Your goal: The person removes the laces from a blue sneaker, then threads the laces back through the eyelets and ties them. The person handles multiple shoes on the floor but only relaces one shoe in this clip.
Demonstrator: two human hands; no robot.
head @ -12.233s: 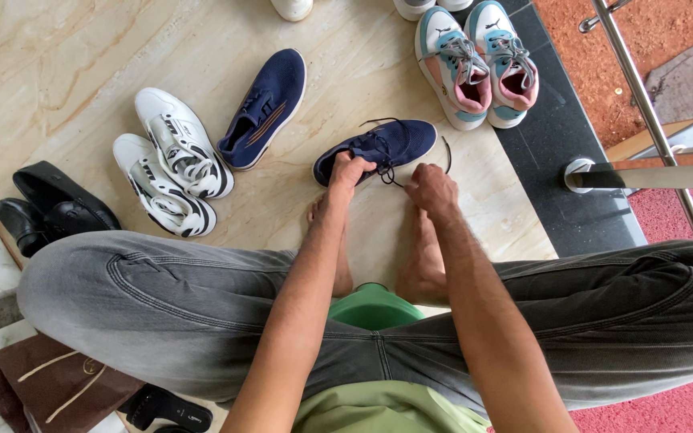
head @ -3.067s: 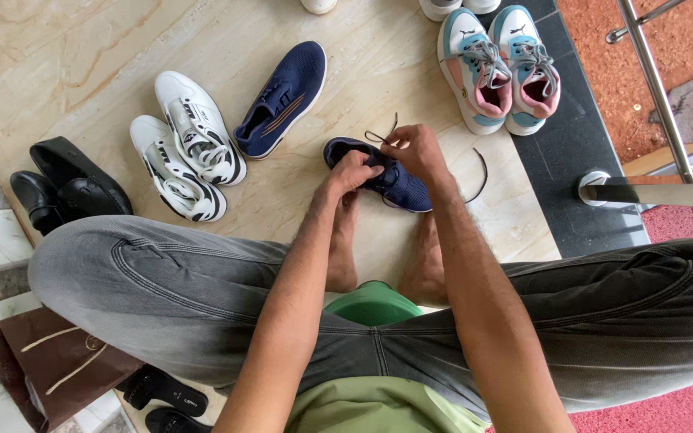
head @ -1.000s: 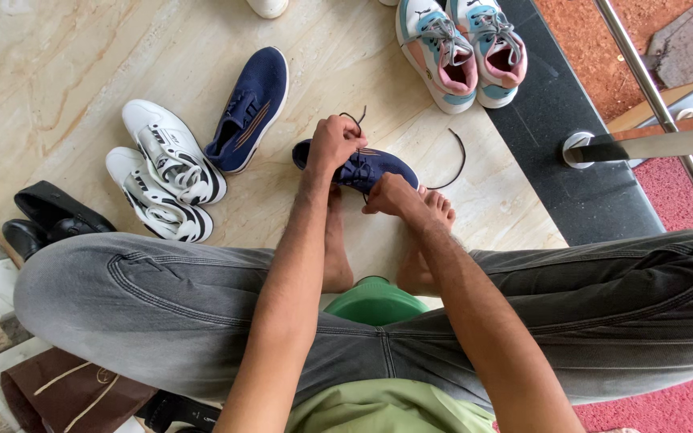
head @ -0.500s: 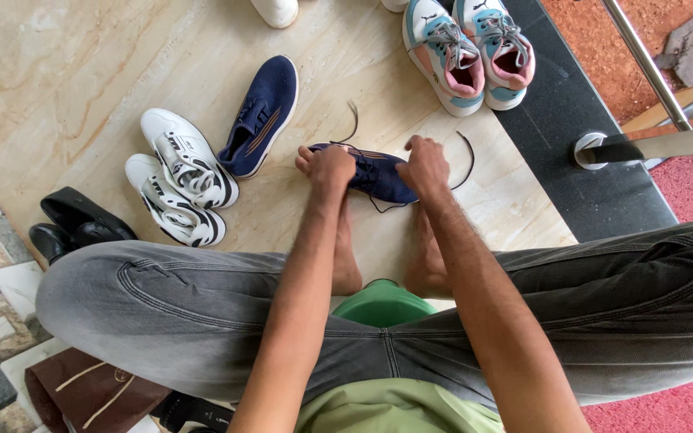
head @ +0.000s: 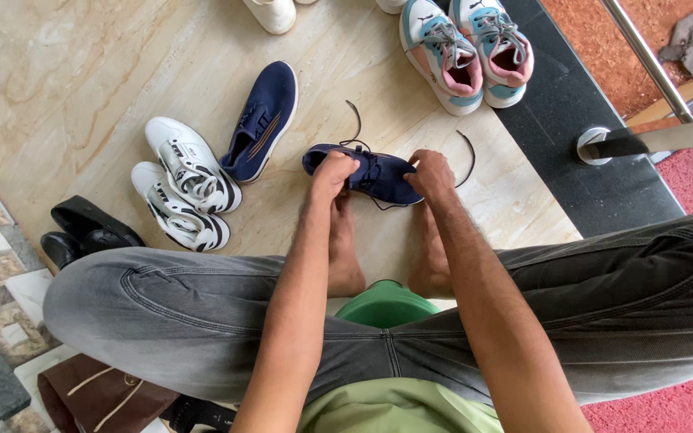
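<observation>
A seated person is bracing a navy shoe point(head: 378, 175) on the marble floor point(head: 82, 72) at centre frame, the left hand point(head: 332, 171) curling its fingers over the heel end while the right hand point(head: 431, 172) is pinching the toe end, apparently steadying it as loose black laces point(head: 356, 122) are trailing upward. One matching navy shoe point(head: 262, 120), two white trainers point(head: 182, 180) and two pastel sneakers point(head: 463, 50) are lying around it.

Navy shoe point(head: 380, 173), black lace point(head: 468, 149), beige marble floor point(head: 82, 72).
</observation>
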